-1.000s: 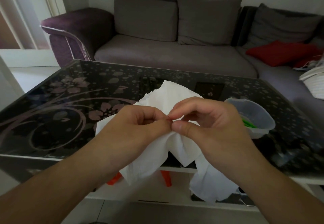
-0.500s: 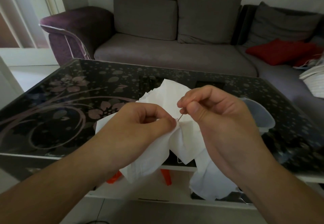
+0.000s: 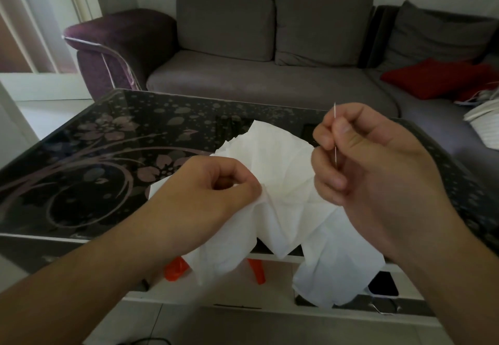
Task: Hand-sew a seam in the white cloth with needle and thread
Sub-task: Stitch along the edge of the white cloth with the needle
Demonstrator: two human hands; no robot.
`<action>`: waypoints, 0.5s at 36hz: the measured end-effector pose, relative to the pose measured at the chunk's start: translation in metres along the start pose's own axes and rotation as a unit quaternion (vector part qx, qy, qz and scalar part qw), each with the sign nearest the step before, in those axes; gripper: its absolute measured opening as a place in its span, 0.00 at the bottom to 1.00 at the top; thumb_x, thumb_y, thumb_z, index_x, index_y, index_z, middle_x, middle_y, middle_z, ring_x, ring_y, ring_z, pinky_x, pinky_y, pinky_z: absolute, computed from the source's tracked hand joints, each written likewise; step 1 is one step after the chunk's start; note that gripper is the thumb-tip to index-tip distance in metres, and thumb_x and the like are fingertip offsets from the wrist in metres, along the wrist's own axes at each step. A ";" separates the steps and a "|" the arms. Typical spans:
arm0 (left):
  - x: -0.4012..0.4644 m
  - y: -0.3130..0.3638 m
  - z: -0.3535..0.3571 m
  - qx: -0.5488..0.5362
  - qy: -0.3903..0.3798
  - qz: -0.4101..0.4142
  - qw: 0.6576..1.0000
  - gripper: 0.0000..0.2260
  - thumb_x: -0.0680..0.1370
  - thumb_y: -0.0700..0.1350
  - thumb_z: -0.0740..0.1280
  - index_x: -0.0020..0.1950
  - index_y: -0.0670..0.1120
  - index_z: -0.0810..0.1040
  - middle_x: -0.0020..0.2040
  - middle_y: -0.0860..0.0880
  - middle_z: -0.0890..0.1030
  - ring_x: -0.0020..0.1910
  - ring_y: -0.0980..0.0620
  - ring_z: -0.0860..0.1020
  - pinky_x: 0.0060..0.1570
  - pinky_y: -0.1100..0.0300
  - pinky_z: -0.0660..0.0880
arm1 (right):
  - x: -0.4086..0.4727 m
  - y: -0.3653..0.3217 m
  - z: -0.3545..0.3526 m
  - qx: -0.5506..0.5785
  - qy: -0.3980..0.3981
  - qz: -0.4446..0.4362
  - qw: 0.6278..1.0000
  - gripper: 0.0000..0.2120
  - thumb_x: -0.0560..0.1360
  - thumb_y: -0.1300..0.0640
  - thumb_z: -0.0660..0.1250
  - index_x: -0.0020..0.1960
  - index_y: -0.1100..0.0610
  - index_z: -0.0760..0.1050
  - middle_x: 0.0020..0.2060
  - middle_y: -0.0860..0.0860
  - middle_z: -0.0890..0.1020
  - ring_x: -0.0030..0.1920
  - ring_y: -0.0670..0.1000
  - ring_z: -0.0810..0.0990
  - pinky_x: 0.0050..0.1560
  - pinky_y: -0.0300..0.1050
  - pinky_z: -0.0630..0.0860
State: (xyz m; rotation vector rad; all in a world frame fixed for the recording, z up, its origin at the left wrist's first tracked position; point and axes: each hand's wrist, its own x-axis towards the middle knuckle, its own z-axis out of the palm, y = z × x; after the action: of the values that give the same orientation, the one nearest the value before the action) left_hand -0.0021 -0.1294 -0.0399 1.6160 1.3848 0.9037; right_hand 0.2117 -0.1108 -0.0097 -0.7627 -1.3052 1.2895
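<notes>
We find the cloth (image 3: 280,182) bunched at the tabletop's (image 3: 89,161) near edge, its lower folds hanging over that edge. The left hand (image 3: 205,196) pinches a fold of the cloth between thumb and forefinger, the other fingers curled under. The right hand (image 3: 370,166) is raised above the cloth, just right of its peak, and pinches the needle (image 3: 335,134) between thumb and forefinger; the needle stands nearly upright, one end showing above the fingertips, the other below them. We cannot make out the thread with confidence; a faint line may run from the left hand's pinch. Behind the tabletop's far edge stands a sofa (image 3: 270,85) bearing a red cushion (image 3: 437,77).
</notes>
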 end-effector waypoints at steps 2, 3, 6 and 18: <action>0.000 -0.001 -0.001 -0.001 0.006 0.000 1.000 0.07 0.79 0.52 0.70 0.45 0.56 0.87 0.44 0.57 0.87 0.47 0.56 0.85 0.54 0.53 0.83 | 0.001 0.000 -0.002 -0.126 0.012 -0.008 0.992 0.09 0.84 0.63 0.60 0.48 0.57 0.76 0.38 0.53 0.75 0.27 0.49 0.64 0.27 0.42 0.60; 0.000 -0.002 -0.002 0.000 0.011 0.001 1.000 0.07 0.79 0.52 0.70 0.45 0.55 0.87 0.44 0.56 0.87 0.47 0.56 0.85 0.53 0.54 0.83 | 0.000 0.000 -0.003 -0.221 0.023 -0.012 0.975 0.08 0.83 0.61 0.61 0.48 0.54 0.78 0.36 0.50 0.78 0.26 0.48 0.67 0.28 0.41 0.63; 0.002 -0.002 -0.003 -0.001 0.023 0.004 1.000 0.08 0.80 0.51 0.70 0.44 0.55 0.87 0.43 0.54 0.87 0.46 0.55 0.85 0.48 0.59 0.80 | 0.000 0.005 -0.003 -0.437 0.021 -0.013 0.899 0.06 0.81 0.54 0.66 0.47 0.45 0.77 0.39 0.42 0.83 0.34 0.40 0.79 0.37 0.38 0.73; 0.004 -0.005 -0.008 0.006 0.064 -0.008 0.998 0.08 0.80 0.50 0.70 0.42 0.54 0.86 0.40 0.55 0.86 0.43 0.58 0.83 0.45 0.62 0.73 | 0.004 0.013 -0.014 -0.567 -0.023 0.059 0.821 0.06 0.76 0.49 0.75 0.41 0.44 0.80 0.25 0.35 0.76 0.28 0.35 0.75 0.27 0.30 0.66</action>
State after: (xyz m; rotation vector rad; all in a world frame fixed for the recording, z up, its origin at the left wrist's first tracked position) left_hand -0.0103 -0.1237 -0.0414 1.5774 1.4910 1.0052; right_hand 0.2213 -0.1013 -0.0238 -1.6421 -2.0847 0.4813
